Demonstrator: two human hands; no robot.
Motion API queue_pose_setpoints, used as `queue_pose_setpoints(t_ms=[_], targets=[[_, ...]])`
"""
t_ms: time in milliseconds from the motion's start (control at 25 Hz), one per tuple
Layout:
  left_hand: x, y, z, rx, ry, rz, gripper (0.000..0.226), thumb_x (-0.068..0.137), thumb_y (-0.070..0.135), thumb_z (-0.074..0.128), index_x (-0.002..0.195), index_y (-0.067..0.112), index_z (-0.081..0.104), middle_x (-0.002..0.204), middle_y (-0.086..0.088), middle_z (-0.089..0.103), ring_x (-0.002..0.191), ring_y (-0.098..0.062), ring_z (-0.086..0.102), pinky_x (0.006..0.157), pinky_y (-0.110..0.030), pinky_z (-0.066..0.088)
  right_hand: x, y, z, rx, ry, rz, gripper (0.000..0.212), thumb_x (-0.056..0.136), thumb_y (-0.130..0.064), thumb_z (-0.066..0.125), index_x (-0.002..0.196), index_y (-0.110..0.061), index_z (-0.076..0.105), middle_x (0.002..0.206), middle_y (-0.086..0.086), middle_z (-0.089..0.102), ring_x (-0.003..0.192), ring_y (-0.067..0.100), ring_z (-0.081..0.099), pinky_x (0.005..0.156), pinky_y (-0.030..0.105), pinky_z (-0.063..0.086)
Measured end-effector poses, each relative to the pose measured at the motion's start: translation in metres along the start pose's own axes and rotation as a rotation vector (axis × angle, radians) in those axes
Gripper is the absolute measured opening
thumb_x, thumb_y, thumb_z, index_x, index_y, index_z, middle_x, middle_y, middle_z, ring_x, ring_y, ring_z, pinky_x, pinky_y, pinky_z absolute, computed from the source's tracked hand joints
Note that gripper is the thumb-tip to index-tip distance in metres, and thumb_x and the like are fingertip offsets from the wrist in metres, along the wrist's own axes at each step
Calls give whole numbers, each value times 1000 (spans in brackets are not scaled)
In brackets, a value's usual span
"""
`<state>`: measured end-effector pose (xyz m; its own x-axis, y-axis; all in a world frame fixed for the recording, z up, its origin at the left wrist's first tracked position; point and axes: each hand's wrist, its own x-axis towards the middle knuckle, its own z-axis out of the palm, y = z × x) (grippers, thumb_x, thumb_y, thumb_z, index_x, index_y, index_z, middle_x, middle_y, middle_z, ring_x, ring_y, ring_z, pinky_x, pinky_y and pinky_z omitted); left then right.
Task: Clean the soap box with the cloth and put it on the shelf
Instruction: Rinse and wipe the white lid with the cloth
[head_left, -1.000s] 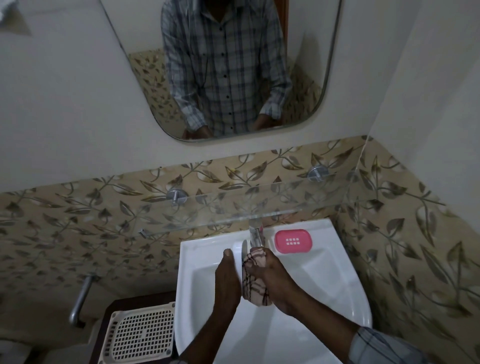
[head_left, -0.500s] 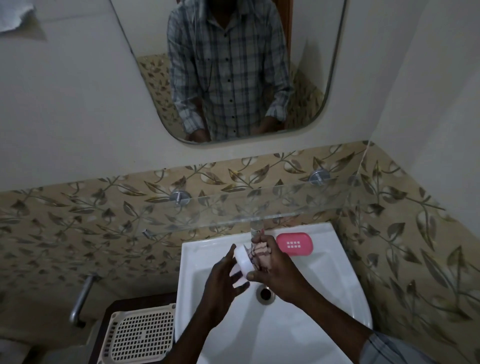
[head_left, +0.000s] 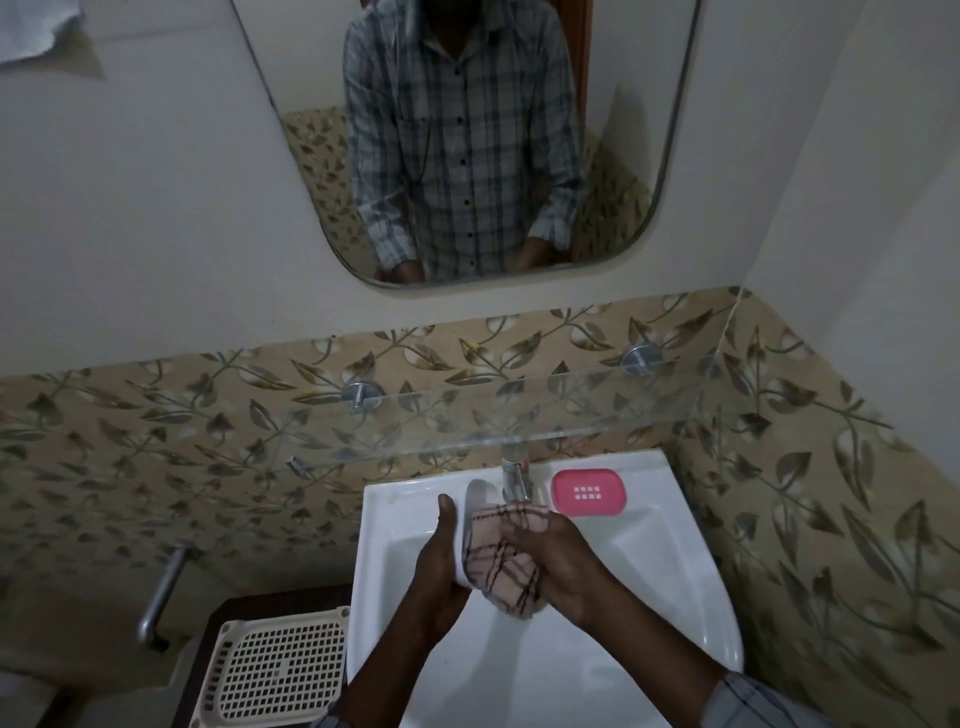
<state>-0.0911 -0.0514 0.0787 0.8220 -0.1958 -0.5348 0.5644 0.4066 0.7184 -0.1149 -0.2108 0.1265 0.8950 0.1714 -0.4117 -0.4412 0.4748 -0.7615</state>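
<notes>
Leaf-patterned tiles (head_left: 156, 441) line the lower wall of the washroom, running round the corner on the right, with plain pale wall above them. We stand at a white sink (head_left: 649, 571) set in that corner. Over its far edge a clear glass shelf (head_left: 571, 410) juts out on two round metal brackets (head_left: 359, 393), and a chrome tap (head_left: 515, 475) shows just under the shelf's near edge. Higher up hangs a mirror (head_left: 613, 104) that reflects our checked shirt.

Both our hands meet above the basin, just near of the tap. Our left hand (head_left: 441, 571) cups the white soap box (head_left: 475, 493) from the left, the thumb straight along its side; the fingers are hidden beneath it. Only the far end of the box shows, standing on edge between the thumb and the cloth. Our right hand (head_left: 566, 561) has its fingers curled over the checked cloth (head_left: 506, 556), pressing it against the box's right face. The cloth is bunched and hangs a little below our palms.

On the sink's far rim, just right of the tap, lies a pink soap tray (head_left: 588, 492) with small drain holes, apart from our hands. Left of the sink sits a cream lattice basket (head_left: 280, 670) on a dark stand, and a metal pipe (head_left: 163, 592) comes off the tiled wall farther left.
</notes>
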Motion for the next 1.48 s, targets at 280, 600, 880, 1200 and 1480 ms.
queue_pose_setpoints(t_ms=[280, 600, 880, 1200, 1480], targets=[[-8, 11, -31, -382, -143, -170, 68, 96, 52, 46, 125, -7, 64, 123, -33, 62, 106, -48, 63, 102, -62, 44, -8, -51, -11, -579, 60, -560, 40, 81, 2, 70, 112, -21, 61, 103, -7, 75, 95, 14, 72, 80, 26, 59], [-9, 21, -5, -394, -185, -267, 57, 101, 39, 45, 106, -10, 73, 111, -31, 71, 94, -43, 73, 77, -55, 60, 11, 2, -1, -1562, -558, -1049, 55, 70, 16, 63, 122, -2, 67, 124, 19, 68, 115, 35, 65, 95, 49, 55], [-4, 21, -7, -212, -81, -282, 64, 103, 49, 36, 141, 0, 49, 115, -24, 69, 101, -37, 65, 86, -48, 51, 26, -23, -1, -1829, -589, -743, 46, 73, 6, 62, 114, -12, 71, 112, 14, 73, 103, 36, 66, 82, 42, 55], [-8, 20, -21, -37, -203, -136, 53, 94, 44, 59, 133, 8, 62, 129, -24, 65, 113, -39, 65, 98, -58, 50, 25, -38, -33, -330, -198, -202, 23, 85, -1, 71, 108, -4, 71, 107, 20, 75, 98, 34, 72, 81, 40, 60], [-11, 17, -6, 861, 297, 388, 8, 88, 17, 71, 94, 19, 75, 88, 7, 76, 83, -17, 70, 68, -24, 52, 24, -22, -36, -653, 140, -308, 21, 92, -2, 64, 108, -12, 54, 102, 10, 70, 88, 22, 68, 68, 19, 54]])
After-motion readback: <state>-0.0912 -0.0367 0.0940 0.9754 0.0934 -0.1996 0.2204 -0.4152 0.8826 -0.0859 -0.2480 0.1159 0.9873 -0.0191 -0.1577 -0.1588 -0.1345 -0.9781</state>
